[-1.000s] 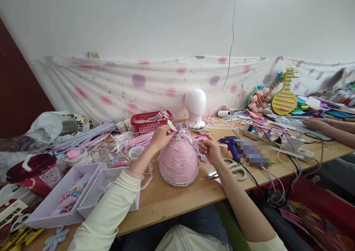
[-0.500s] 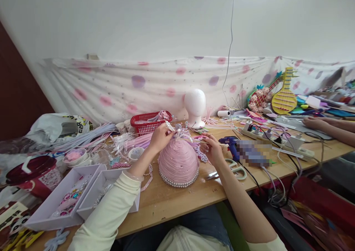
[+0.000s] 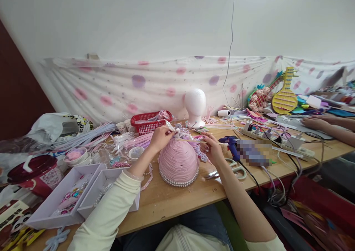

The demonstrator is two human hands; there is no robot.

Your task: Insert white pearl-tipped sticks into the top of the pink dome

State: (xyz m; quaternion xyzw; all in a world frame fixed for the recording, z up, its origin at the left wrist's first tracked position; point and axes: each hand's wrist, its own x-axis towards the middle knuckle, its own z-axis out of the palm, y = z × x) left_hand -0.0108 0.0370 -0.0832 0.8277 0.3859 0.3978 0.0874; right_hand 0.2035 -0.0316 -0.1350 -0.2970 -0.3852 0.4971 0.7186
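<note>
A pink dome-shaped cap [image 3: 179,164], wound in ridged strands and edged with pearl beads, sits on the table in front of me. At its top, my left hand [image 3: 160,139] pinches a white beaded ornament [image 3: 168,126] between thumb and fingers. My right hand [image 3: 213,149] is closed around a thin stick [image 3: 194,141], whose far end points left towards the cap's top. The exact tip is too small to make out. Scissors [image 3: 239,170] with pale green handles lie beside my right wrist, near a blue glue gun [image 3: 233,147].
Behind the cap stand a white foam head [image 3: 195,104] and a red basket [image 3: 151,122]. Lavender boxes [image 3: 52,216] with beads and a lidded red bucket [image 3: 34,175] are at left. A power strip [image 3: 280,141] with cables lies right, near another person's hands [image 3: 314,123].
Both hands stay almost in place at the cap's top. The stick now reaches visibly across towards the ornament. The other person's hands have shifted slightly left.
</note>
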